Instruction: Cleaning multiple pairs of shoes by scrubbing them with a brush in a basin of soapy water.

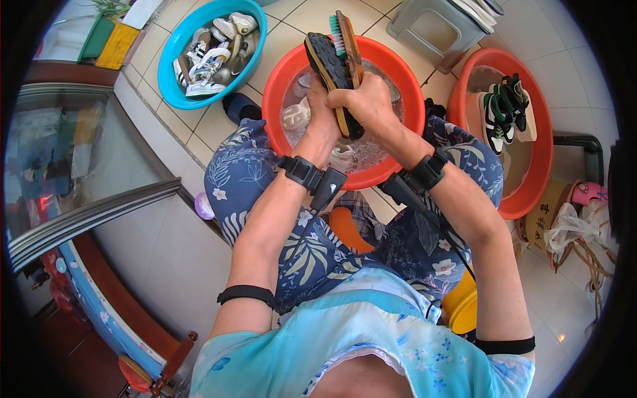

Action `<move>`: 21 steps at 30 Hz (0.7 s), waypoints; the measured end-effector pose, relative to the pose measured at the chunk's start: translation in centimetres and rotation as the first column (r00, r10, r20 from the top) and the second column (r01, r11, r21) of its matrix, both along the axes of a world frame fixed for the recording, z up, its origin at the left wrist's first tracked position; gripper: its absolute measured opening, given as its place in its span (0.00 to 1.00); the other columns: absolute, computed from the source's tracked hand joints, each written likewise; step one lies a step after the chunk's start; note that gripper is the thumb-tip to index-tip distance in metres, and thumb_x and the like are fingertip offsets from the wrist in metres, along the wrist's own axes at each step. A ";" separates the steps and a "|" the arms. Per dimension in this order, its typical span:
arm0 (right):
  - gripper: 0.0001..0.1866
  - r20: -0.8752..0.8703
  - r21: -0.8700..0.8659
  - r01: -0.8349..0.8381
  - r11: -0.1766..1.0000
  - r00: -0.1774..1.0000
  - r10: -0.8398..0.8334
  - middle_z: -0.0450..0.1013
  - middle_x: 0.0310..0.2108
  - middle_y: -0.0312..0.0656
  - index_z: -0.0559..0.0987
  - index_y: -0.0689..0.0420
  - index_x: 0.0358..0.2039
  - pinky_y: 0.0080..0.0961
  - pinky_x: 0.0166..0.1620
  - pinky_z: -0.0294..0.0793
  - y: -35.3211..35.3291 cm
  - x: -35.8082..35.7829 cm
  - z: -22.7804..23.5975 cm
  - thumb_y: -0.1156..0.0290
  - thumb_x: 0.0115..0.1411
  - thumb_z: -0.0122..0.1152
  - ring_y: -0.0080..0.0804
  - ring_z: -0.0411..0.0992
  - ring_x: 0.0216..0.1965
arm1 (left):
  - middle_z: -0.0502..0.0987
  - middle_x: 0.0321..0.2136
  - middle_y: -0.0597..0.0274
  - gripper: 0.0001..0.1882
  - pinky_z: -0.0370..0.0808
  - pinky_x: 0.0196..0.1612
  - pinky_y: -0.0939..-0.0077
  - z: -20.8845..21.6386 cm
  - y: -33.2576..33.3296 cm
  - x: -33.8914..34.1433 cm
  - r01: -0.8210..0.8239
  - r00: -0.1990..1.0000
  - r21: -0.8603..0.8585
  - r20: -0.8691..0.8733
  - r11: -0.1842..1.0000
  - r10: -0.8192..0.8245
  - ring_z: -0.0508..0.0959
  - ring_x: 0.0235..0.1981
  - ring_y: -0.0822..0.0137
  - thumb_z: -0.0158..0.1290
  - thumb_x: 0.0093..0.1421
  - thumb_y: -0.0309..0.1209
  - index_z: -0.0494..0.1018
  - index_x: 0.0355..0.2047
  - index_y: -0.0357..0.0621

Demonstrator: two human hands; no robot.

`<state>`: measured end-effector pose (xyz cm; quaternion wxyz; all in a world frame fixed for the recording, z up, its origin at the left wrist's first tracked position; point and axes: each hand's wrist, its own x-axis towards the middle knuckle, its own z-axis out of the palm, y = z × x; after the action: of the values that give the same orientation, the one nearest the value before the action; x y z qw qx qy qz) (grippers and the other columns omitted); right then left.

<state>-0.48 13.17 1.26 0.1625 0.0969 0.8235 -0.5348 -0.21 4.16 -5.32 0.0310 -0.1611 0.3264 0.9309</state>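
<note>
Above a red basin point(271, 99) of sudsy water, my left hand point(323, 113) is closed round a shoe point(323, 53) whose black treaded sole with a tan edge faces up. A wooden scrubbing brush point(352, 50) with green and white bristles is gripped in my right hand point(371, 99). Its bristles rest at the side of the sole. Both hands are close together, and part of the shoe is hidden behind them. White shoes point(296, 115) lie partly sunk in the foamy water below.
A blue basin point(166, 73) at the far left holds several wet shoes point(211, 63). At the right, a red basin point(541, 159) carries green, black and white sneakers point(501, 113). A grey plastic stool point(434, 30) stands between, farther back. A cardboard box point(541, 212) sits at the right.
</note>
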 end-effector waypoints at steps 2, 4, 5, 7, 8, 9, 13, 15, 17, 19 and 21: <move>0.25 -0.010 -0.009 -0.004 1.000 1.000 0.004 0.76 0.25 0.53 0.78 0.68 0.28 0.31 0.38 0.74 0.0 -0.1 -0.3 0.61 0.31 0.66 0.42 0.77 0.29 | 0.76 0.38 0.60 0.18 0.76 0.39 0.70 -0.1 -0.1 -0.1 0.008 1.000 -0.009 -0.015 1.000 -0.008 0.78 0.36 0.64 0.36 0.67 0.42 0.69 0.45 0.44; 0.25 -0.022 -0.018 -0.009 1.000 1.000 0.009 0.76 0.25 0.53 0.78 0.68 0.28 0.31 0.38 0.74 0.1 -0.2 -0.4 0.61 0.31 0.66 0.42 0.77 0.29 | 0.76 0.37 0.60 0.18 0.76 0.38 0.70 -0.1 0.0 -0.2 -0.011 1.000 -0.034 0.002 0.999 0.011 0.78 0.35 0.65 0.37 0.66 0.42 0.69 0.45 0.43; 0.24 -0.018 -0.028 -0.021 0.999 1.000 0.020 0.75 0.25 0.53 0.78 0.69 0.27 0.31 0.38 0.74 0.0 -0.2 -0.1 0.61 0.31 0.66 0.42 0.76 0.29 | 0.76 0.37 0.60 0.18 0.76 0.38 0.70 -0.1 -0.1 -0.2 -0.013 1.000 -0.035 0.001 0.999 0.013 0.78 0.35 0.65 0.37 0.66 0.42 0.69 0.45 0.43; 0.24 -0.016 -0.039 -0.034 0.999 0.999 0.033 0.75 0.25 0.53 0.78 0.69 0.27 0.30 0.37 0.74 -0.1 -0.1 0.1 0.61 0.32 0.66 0.42 0.76 0.29 | 0.76 0.34 0.63 0.24 0.75 0.39 0.73 0.0 -0.2 -0.2 -0.004 0.999 0.006 0.036 1.000 0.004 0.77 0.34 0.67 0.37 0.66 0.51 0.70 0.43 0.44; 0.23 -0.013 -0.044 -0.033 0.998 0.999 0.033 0.75 0.25 0.49 0.78 0.69 0.30 0.28 0.35 0.73 0.0 0.0 -0.1 0.65 0.34 0.65 0.35 0.75 0.28 | 0.76 0.34 0.63 0.24 0.75 0.39 0.73 0.2 -0.1 0.0 -0.002 0.999 0.006 0.037 1.000 0.002 0.77 0.34 0.67 0.37 0.66 0.51 0.70 0.43 0.44; 0.22 -0.010 -0.049 -0.033 0.998 0.999 0.032 0.74 0.25 0.45 0.77 0.69 0.32 0.25 0.32 0.73 0.0 0.1 -0.1 0.69 0.36 0.65 0.28 0.73 0.26 | 0.76 0.34 0.63 0.23 0.75 0.38 0.73 0.4 0.0 0.2 -0.006 1.000 -0.013 0.025 1.000 0.007 0.77 0.33 0.67 0.37 0.66 0.50 0.70 0.43 0.44; 0.21 -0.017 -0.054 -0.055 0.997 0.998 0.054 0.74 0.24 0.45 0.78 0.69 0.31 0.25 0.32 0.72 0.0 -0.2 0.2 0.69 0.36 0.65 0.28 0.72 0.26 | 0.76 0.34 0.63 0.21 0.75 0.38 0.73 -0.3 -0.2 -0.1 -0.005 1.000 -0.029 0.023 1.000 0.006 0.77 0.33 0.68 0.38 0.66 0.48 0.69 0.43 0.45; 0.21 -0.030 -0.067 -0.041 0.997 0.999 0.039 0.74 0.24 0.45 0.78 0.69 0.31 0.26 0.31 0.72 0.2 -0.1 -0.3 0.69 0.35 0.65 0.28 0.72 0.25 | 0.76 0.34 0.63 0.20 0.76 0.37 0.73 -0.1 0.0 -0.1 0.008 1.000 -0.023 0.014 1.000 -0.008 0.77 0.33 0.68 0.38 0.66 0.47 0.69 0.43 0.46; 0.21 -0.025 -0.055 -0.040 0.998 0.999 0.039 0.74 0.24 0.45 0.78 0.69 0.30 0.26 0.31 0.72 0.1 0.0 -0.2 0.69 0.36 0.65 0.29 0.72 0.25 | 0.76 0.34 0.63 0.20 0.76 0.37 0.73 -0.2 0.0 -0.1 0.016 1.000 -0.019 0.004 1.000 -0.016 0.77 0.32 0.68 0.38 0.65 0.47 0.69 0.44 0.46; 0.20 -0.022 -0.046 -0.045 0.998 0.999 0.044 0.74 0.24 0.45 0.78 0.69 0.30 0.26 0.31 0.72 -0.1 0.1 -0.2 0.69 0.36 0.65 0.29 0.72 0.25 | 0.76 0.34 0.61 0.16 0.76 0.37 0.71 -0.6 -0.3 -0.2 0.008 1.000 -0.030 -0.015 1.000 -0.009 0.78 0.33 0.66 0.37 0.65 0.40 0.69 0.41 0.42; 0.20 -0.003 -0.061 -0.053 0.997 0.999 0.053 0.74 0.24 0.45 0.78 0.69 0.31 0.26 0.32 0.72 -0.1 -0.1 -0.4 0.69 0.36 0.64 0.28 0.72 0.25 | 0.76 0.34 0.61 0.16 0.76 0.37 0.71 -0.5 -0.4 -0.1 0.024 1.000 -0.009 0.008 1.000 -0.024 0.78 0.32 0.66 0.37 0.65 0.39 0.69 0.41 0.42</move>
<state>-0.58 13.07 0.84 0.1791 0.0697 0.8091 -0.5553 -0.32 3.76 -5.79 0.0426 -0.1609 0.3323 0.9284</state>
